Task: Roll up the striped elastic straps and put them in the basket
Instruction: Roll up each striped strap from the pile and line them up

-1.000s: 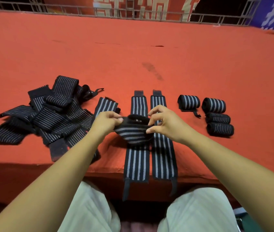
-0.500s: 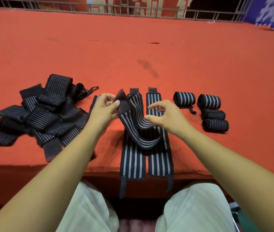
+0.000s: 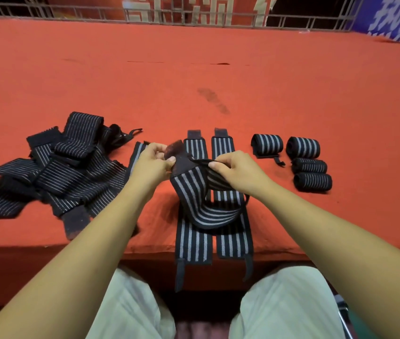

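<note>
A black strap with grey stripes (image 3: 195, 199) hangs in a loop between my hands above the table's near edge. My left hand (image 3: 152, 165) pinches its dark Velcro end. My right hand (image 3: 237, 170) pinches the strap's other part by its edge. Under the loop two flat straps (image 3: 194, 243) lie side by side and hang over the table's front edge. A heap of unrolled straps (image 3: 54, 172) lies to the left. Several rolled straps (image 3: 303, 148) sit to the right. No basket is in view.
The red cloth-covered table (image 3: 194, 69) stretches far back to a metal railing (image 3: 194, 15). My knees in light trousers (image 3: 287, 304) are below the front edge.
The strap has been pulled open from a bunched fold into a hanging loop. My left hand now holds the Velcro end, and my right hand has come closer to it.
</note>
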### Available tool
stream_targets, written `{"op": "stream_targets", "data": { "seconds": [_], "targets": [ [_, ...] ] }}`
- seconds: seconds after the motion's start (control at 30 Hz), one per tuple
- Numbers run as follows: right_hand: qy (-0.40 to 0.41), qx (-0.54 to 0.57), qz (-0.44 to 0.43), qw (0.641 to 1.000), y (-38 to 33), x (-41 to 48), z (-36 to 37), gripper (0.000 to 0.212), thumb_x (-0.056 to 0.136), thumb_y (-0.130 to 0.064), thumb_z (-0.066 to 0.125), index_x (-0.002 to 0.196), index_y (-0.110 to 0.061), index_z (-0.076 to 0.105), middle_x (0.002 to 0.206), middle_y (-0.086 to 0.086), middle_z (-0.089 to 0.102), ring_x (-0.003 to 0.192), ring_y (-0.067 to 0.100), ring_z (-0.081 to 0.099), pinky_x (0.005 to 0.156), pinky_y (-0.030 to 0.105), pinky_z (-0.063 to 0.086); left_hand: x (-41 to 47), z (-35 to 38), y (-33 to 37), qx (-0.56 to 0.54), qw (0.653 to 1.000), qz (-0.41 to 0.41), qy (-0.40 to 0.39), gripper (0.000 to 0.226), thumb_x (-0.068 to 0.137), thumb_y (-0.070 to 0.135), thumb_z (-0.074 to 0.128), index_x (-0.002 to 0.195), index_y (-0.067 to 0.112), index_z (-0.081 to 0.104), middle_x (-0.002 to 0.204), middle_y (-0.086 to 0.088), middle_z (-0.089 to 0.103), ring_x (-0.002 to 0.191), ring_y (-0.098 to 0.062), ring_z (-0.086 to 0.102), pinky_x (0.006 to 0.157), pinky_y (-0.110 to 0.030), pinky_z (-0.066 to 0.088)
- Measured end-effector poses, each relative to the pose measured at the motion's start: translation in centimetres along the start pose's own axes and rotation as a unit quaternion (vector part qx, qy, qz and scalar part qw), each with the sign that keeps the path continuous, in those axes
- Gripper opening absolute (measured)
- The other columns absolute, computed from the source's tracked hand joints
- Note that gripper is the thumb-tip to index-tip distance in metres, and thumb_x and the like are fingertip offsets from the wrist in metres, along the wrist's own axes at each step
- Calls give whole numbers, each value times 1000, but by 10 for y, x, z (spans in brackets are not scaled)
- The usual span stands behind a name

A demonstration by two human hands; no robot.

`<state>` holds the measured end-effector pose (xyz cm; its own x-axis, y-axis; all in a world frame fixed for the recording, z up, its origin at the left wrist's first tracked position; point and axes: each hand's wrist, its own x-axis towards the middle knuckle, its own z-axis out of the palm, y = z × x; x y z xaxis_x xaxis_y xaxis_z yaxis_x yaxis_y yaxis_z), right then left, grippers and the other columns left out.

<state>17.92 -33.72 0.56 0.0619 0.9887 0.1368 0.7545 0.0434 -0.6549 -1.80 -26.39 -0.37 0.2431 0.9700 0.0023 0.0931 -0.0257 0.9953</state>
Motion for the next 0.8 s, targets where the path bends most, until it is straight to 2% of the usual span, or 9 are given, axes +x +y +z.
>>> {"op": "stream_targets", "data": {
  "seconds": [0.13, 0.23, 0.33, 0.4, 0.43, 0.5, 0.6, 0.7, 0.8],
  "targets": [
    [49, -27, 28, 998, 9, 1, -7, 47, 100, -22, 55, 59, -4, 41, 55, 4, 33, 53, 15, 33, 53, 31, 25, 8, 7, -8, 52, 996, -44, 57, 17, 92, 1, 52, 91, 17, 48, 77, -3, 49, 72, -20, 49, 65, -33, 42],
    [106, -43, 84, 990, 27, 1, -24, 50, 97, -19, 59, 55, -12, 33, 50, 1, 25, 50, 15, 26, 51, 30, 22, 10, -5, -8, 53, 991, -52, 114, 15, 88, 4, 50, 92, 17, 44, 73, -4, 45, 58, -18, 41, 51, -30, 32],
    [52, -6, 160, 986, 47, -4, -41, 56, 89, -18, 72, 54, -17, 29, 54, 2, 22, 51, 16, 25, 54, 30, 26, 5, -11, -4, -10, 992, -59, 108, 23, 93, -1, 49, 105, 16, 39, 75, -6, 45, 44, -12, 40, 43, -25, 31],
    [-6, 37, 211, 977, 49, -6, -45, 45, 79, -21, 84, 56, -11, 47, 60, 3, 34, 52, 14, 43, 52, 30, 42, -3, -5, 3, -48, 995, -55, 71, 31, 95, -2, 48, 117, 16, 37, 73, -7, 46, 37, -8, 40, 37, -20, 34],
    [-22, 19, 215, 976, 47, -6, -45, 37, 74, -28, 88, 67, -4, 60, 66, 2, 46, 59, 15, 55, 55, 30, 48, -6, 0, 7, -56, 996, -52, 47, 33, 96, -3, 46, 120, 17, 36, 67, -4, 43, 33, -5, 38, 34, -18, 33],
    [-29, -74, 184, 980, 34, -5, -45, 58, 69, -44, 89, 102, -2, 66, 95, 5, 65, 88, 24, 66, 74, 37, 55, -10, 8, 14, -74, 996, -41, 6, 32, 96, -7, 44, 117, 17, 36, 61, 0, 37, 33, -5, 35, 33, -16, 34],
    [6, -78, 74, 994, -3, -10, -39, 82, 77, -55, 78, 142, -16, 50, 141, 6, 51, 123, 23, 55, 103, 41, 47, -10, 16, 23, -72, 997, -24, -17, 23, 94, -8, 46, 101, 14, 42, 69, -8, 47, 47, -12, 45, 45, -22, 48],
    [-40, -23, 19, 999, -30, -18, -23, 65, 83, -59, 70, 135, -22, 56, 129, -7, 57, 109, 8, 58, 88, 25, 46, -9, 26, 32, -49, 998, -8, -42, 15, 95, -2, 55, 87, 10, 51, 77, -9, 59, 60, -13, 63, 62, -27, 58],
    [1, -21, -3, 1000, -35, -17, -13, 24, 86, -50, 71, 90, -30, 58, 84, -14, 61, 71, -4, 56, 57, 12, 37, -11, 31, 40, -55, 991, 19, -119, 10, 96, 6, 61, 87, 9, 63, 94, -16, 69, 85, -23, 72, 78, -34, 60]
  ]
}}
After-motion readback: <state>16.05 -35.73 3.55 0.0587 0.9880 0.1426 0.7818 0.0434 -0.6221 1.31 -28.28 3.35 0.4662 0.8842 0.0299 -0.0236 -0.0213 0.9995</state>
